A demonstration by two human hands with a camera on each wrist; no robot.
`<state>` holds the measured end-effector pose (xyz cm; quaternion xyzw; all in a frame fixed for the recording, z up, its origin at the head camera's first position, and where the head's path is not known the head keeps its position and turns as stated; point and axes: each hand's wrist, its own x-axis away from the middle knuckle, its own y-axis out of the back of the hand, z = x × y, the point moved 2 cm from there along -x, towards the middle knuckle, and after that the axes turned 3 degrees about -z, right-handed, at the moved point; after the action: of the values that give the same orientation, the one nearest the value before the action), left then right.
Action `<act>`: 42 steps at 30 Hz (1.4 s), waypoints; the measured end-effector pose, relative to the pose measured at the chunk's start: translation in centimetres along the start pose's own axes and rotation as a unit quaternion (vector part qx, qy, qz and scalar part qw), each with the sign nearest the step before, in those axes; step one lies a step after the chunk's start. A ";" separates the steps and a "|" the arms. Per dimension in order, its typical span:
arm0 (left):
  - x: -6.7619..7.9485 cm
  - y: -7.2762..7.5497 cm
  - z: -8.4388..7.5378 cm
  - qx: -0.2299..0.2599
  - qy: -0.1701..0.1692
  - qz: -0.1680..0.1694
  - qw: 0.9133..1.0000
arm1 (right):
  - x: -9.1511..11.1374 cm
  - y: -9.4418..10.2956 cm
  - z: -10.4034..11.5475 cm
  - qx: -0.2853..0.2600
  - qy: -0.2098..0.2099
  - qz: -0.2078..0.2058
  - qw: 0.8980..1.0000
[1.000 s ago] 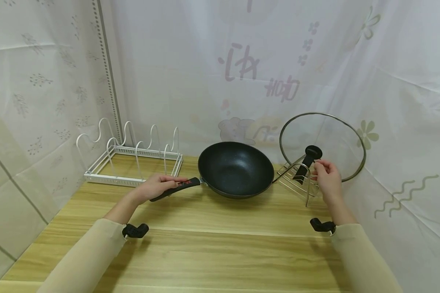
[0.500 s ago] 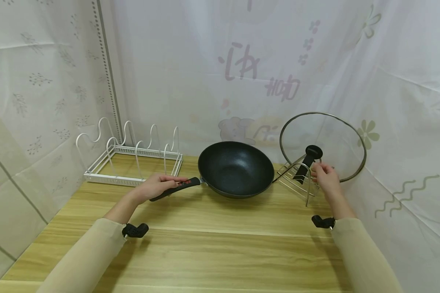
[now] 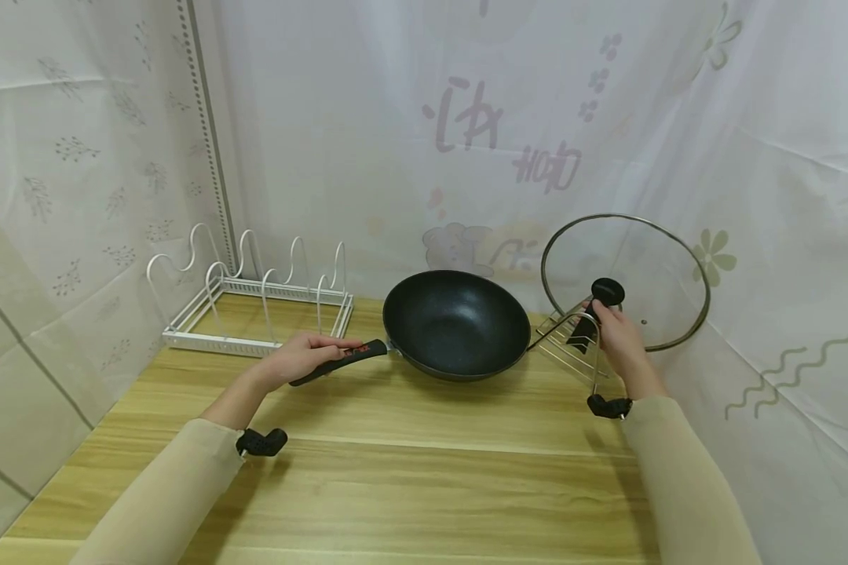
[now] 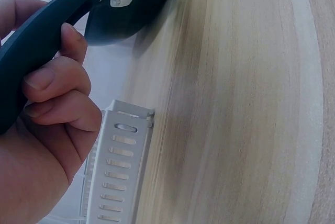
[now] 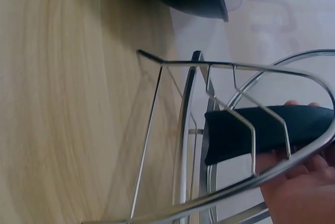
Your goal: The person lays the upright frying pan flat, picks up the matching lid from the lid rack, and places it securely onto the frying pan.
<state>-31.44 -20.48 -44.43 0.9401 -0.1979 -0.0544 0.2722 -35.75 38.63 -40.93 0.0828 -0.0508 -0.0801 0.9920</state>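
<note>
A black wok [image 3: 455, 329] stands over the wooden table, and my left hand [image 3: 302, 361] grips its long handle [image 3: 363, 353]. In the left wrist view the fingers [image 4: 60, 80] curl round the underside of that handle. At the right, a large glass lid [image 3: 572, 263] with a metal rim leans upright in a wire lid rack [image 5: 233, 188]. My right hand [image 3: 623, 345] holds the lid's black knob handle [image 3: 608, 292]. Seen from the right wrist, fingertips show past the handle's far edge, while the palm [image 5: 303, 198] lies behind the rack's wire hoop.
A white pan rack [image 3: 219, 342] with several curved dividers stands at the back left, just beyond my left hand. The wooden tabletop [image 3: 431, 494] stretches toward me. Printed curtains [image 3: 367, 157] hang close behind and at the right side.
My right hand has moved left and inward from beside the lid's handle and now holds it. The left hand, wok and lid stay in place; the head view shifts slightly.
</note>
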 end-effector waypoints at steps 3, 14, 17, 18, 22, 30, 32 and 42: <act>0.0 0.0 0.0 -0.004 -0.005 0.000 1.000 | -0.3 -0.3 0.1 -0.049 0.008 0.017 0.999; 0.0 -0.1 0.2 -0.004 0.000 -0.003 1.000 | -0.4 -0.5 -0.3 -0.132 -0.004 -0.002 0.991; 0.0 -0.2 0.3 -0.005 -0.002 -0.002 1.000 | -0.3 -0.6 -0.3 -0.143 0.002 -0.007 0.990; -0.1 -0.2 0.3 -0.005 -0.005 -0.001 1.000 | -0.2 -0.7 -0.2 -0.143 0.005 -0.011 0.990; -0.1 -0.1 0.2 -0.008 -0.009 0.001 1.000 | -0.2 -0.7 -0.1 -0.119 0.006 -0.036 0.992; -0.1 -0.1 0.0 -0.019 -0.003 -0.002 1.000 | -0.1 0.0 0.1 -0.114 -0.004 -0.047 0.992; -0.2 -0.1 0.0 -0.021 -0.003 -0.003 1.000 | 0.0 0.2 0.2 -0.124 0.002 -0.035 0.992; -0.1 -0.1 0.1 -0.010 -0.008 0.004 1.000 | 0.6 0.6 1.3 -0.109 0.047 -0.023 0.993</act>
<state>-31.56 -20.43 -44.55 0.9359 -0.2038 -0.0632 0.2802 -35.22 38.93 -39.45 -0.0212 0.0070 -0.1038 0.9943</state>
